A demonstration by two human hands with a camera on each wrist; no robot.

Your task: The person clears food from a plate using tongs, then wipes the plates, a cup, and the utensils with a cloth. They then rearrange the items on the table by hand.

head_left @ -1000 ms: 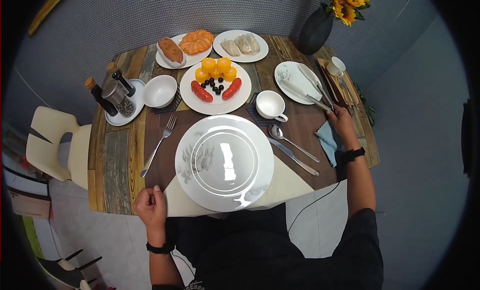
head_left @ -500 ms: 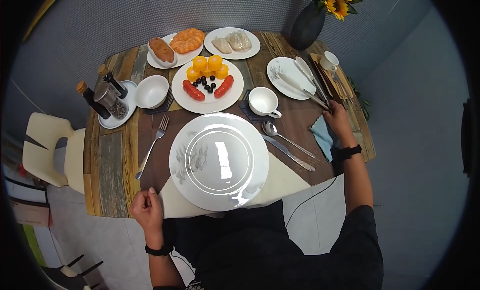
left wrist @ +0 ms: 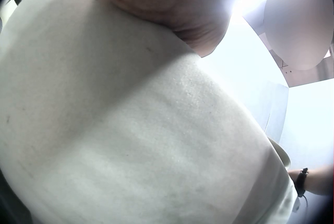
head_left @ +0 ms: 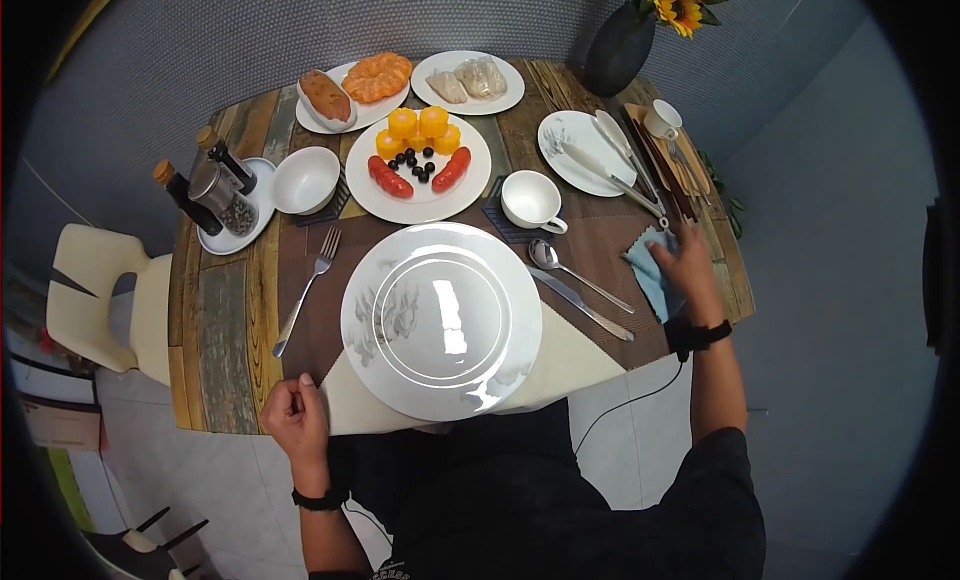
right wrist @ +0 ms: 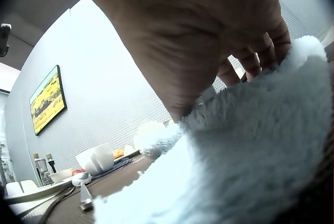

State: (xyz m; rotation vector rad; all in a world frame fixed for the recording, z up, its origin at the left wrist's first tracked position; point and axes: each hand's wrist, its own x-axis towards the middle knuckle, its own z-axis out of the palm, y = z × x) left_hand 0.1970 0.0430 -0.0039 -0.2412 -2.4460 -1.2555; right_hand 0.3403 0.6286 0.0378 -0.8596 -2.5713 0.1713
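Observation:
My right hand (head_left: pixel 690 265) is over a small light-blue cloth (head_left: pixel 648 270) at the table's right, fingers spread and thumb on it. In the right wrist view the fingertips meet the fluffy cloth (right wrist: pixel 250 146). Just beyond the fingers lie metal tongs (head_left: pixel 640 195), their arms over an oval white plate (head_left: pixel 570 130). My left hand (head_left: pixel 297 415) rests at the front table edge with loosely curled fingers, holding nothing, beside the cream cloth (head_left: pixel 350 405) under a large white plate (head_left: pixel 440 320). The left wrist view shows mostly cream cloth (left wrist: pixel 130 130).
A fork (head_left: pixel 308 290) lies left of the large plate, a knife (head_left: pixel 580 305) and spoon (head_left: pixel 580 272) right. Behind are a bowl (head_left: pixel 305 180), a cup (head_left: pixel 531 199) and a plate of sausages (head_left: pixel 390 177). Bottles and a grinder (head_left: pixel 222 202) stand left, a vase (head_left: pixel 618 52) at the back right.
My right hand has let go of the tongs' handle end and drawn back toward me onto the blue cloth, fingers spreading. The head view has shifted slightly; my left hand stays at the table edge.

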